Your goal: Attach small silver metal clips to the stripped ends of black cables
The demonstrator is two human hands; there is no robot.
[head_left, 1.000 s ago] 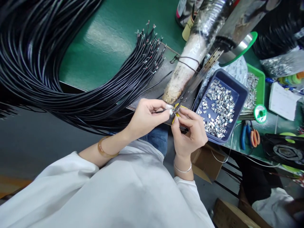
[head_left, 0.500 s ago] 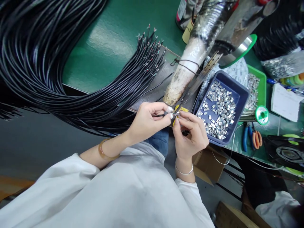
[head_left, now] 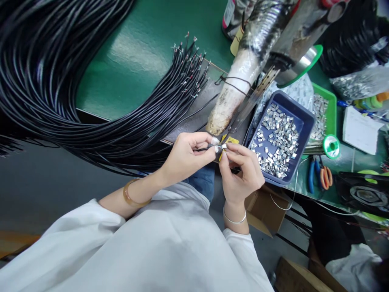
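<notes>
The left hand (head_left: pixel 187 154) has its thumb and fingers pinched on a single black cable (head_left: pixel 201 149), its end pointing toward the other hand. A whitish wrap (head_left: pixel 215 140) covers the tip of one finger. The right hand (head_left: pixel 244 172) faces it with thumb and index finger closed on a small metal piece (head_left: pixel 224 146) at the cable's end; the exact join between the two is too small to tell. Both sit just above the near edge of the green table (head_left: pixel 136 52), beside a yellow patch (head_left: pixel 232 140).

To the left, a thick bundle of black cables (head_left: pixel 127 129) curves across the table edge, its stripped ends fanned out. Beyond the hands slants a plastic-wrapped tube (head_left: pixel 232 91). Just right of the right hand, a dark blue tray (head_left: pixel 305 123) holds many loose metal pieces (head_left: pixel 284 134). Farther right are a green tray (head_left: pixel 332 107), a green-rimmed spool (head_left: pixel 331 147) and orange-handled pliers (head_left: pixel 326 178).
</notes>
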